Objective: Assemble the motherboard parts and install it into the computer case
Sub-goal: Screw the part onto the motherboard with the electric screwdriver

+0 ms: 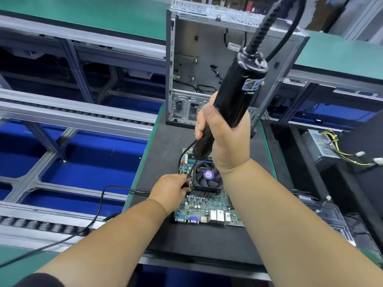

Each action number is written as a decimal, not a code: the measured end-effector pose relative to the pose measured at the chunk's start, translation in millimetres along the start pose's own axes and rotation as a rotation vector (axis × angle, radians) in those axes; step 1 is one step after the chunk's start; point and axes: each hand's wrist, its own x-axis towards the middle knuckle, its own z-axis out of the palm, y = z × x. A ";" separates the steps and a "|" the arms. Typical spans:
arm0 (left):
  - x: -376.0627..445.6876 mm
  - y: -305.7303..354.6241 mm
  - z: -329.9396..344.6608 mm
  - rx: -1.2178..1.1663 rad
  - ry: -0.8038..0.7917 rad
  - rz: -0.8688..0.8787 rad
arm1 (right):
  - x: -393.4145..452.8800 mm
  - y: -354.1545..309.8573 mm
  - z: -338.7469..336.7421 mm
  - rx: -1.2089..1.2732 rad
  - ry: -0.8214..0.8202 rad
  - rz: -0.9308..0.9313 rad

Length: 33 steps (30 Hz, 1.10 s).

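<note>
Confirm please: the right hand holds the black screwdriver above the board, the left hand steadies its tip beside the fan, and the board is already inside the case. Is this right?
One thing is wrong. The head view shows the board lying on the dark mat in front of the empty case, not inside it. The rest holds: right hand on screwdriver, left hand by fan.

Green-topped benches (107,15), grey aluminium conveyor frames (78,119) (rollers along rails), blue floor (93,162) beneath.

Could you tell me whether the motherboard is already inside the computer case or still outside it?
Outside. The motherboard lies flat on the dark mat, in front of the open computer case.
</note>
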 end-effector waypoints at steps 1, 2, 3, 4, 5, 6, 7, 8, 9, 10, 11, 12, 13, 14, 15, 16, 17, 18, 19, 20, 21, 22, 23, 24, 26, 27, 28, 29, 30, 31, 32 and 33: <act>1.2 0.2 -0.2 0.041 -0.006 0.018 | 1.4 -2.1 -0.2 -0.005 0.006 -0.008; 1.9 0.5 -0.8 0.077 -0.011 0.042 | 2.6 -4.0 -0.3 -0.010 0.012 -0.013; 2.1 1.2 -1.7 0.117 -0.014 0.063 | 3.6 -5.6 -0.5 -0.012 0.017 -0.015; 2.1 1.4 -2.0 0.154 -0.013 0.091 | 4.5 -7.0 -0.8 -0.011 0.021 -0.016; 1.8 1.6 -2.0 0.193 -0.011 0.113 | 5.2 -8.6 -1.2 -0.009 0.024 -0.018; 1.2 2.0 -2.0 0.230 -0.008 0.134 | 5.8 -10.2 -1.5 -0.010 0.026 -0.023; 0.5 2.9 -1.8 0.266 -0.011 0.145 | 6.1 -11.6 -2.1 -0.013 0.027 -0.031; 0.3 3.7 -1.4 0.285 -0.013 0.151 | 6.3 -13.1 -2.6 -0.015 0.027 -0.039; 0.5 4.5 -0.8 0.289 -0.019 0.139 | 6.4 -14.9 -2.9 -0.013 0.031 -0.046; 0.6 5.6 -0.8 0.261 -0.025 0.113 | 6.5 -16.8 -2.9 -0.009 0.034 -0.054; 0.9 6.1 -1.4 0.200 -0.029 0.064 | 6.7 -18.8 -2.5 -0.005 0.036 -0.062; 0.7 5.8 -3.9 0.106 -0.043 0.004 | 7.2 -20.9 -1.7 -0.003 0.034 -0.068; 0.3 4.9 -7.3 -0.013 -0.064 -0.061 | 7.9 -23.3 -0.5 -0.001 0.030 -0.072; -0.8 3.3 -11.0 -0.140 -0.090 -0.113 | 8.7 -26.2 1.1 0.005 0.023 -0.073; -2.6 2.0 -15.1 -0.265 -0.112 -0.145 | 9.6 -29.5 2.6 0.016 0.012 -0.072; -4.9 1.1 -20.0 -0.384 -0.114 -0.164 | 10.4 -33.1 4.4 0.030 -0.007 -0.069; -7.2 0.3 -26.0 -0.491 -0.100 -0.175 | 11.1 -36.8 6.3 0.042 -0.034 -0.069; -9.0 -0.7 -32.5 -0.570 -0.077 -0.183 | 11.4 -40.6 9.0 0.050 -0.065 -0.069; -10.0 -2.1 -38.5 -0.617 -0.058 -0.190 | 11.3 -44.7 12.1 0.056 -0.097 -0.068; -10.7 -2.0 -44.6 -0.626 -0.044 -0.194 | 10.9 -48.8 15.8 0.064 -0.127 -0.063; -11.5 -1.5 -49.1 -0.586 -0.020 -0.195 | 9.8 -53.1 19.5 0.073 -0.156 -0.055; -12.9 -1.6 -51.6 -0.497 0.019 -0.204 | 8.3 -57.3 23.0 0.084 -0.186 -0.050; -14.4 -2.8 -51.8 -0.395 0.052 -0.239 | 6.9 -61.5 26.1 0.099 -0.219 -0.050; -16.9 -4.7 -50.9 -0.301 0.049 -0.300 | 5.6 -65.6 29.0 0.120 -0.252 -0.055; -25.5 -9.5 -44.0 -0.140 -0.074 -0.451 | 2.3 -74.8 33.0 0.180 -0.313 -0.071; -31.2 -12.4 -39.6 -0.069 -0.124 -0.496 | 1.1 -79.5 34.1 0.213 -0.342 -0.075; -37.5 -14.6 -36.0 -0.006 -0.137 -0.502 | 0.1 -83.1 34.9 0.239 -0.368 -0.070; -44.8 -16.4 -33.6 0.045 -0.118 -0.472 | -1.0 -85.7 35.0 0.252 -0.391 -0.058; -53.0 -17.4 -32.3 0.063 -0.089 -0.420 | -2.7 -86.7 34.6 0.252 -0.412 -0.043; -62.0 -17.2 -31.5 0.044 -0.075 -0.365 | -5.4 -86.9 33.7 0.243 -0.431 -0.026; -71.1 -16.5 -31.7 0.016 -0.082 -0.311 | -8.5 -86.1 32.8 0.230 -0.450 -0.009; -80.6 -15.4 -32.5 -0.002 -0.105 -0.269 | -11.8 -84.4 32.3 0.215 -0.468 0.005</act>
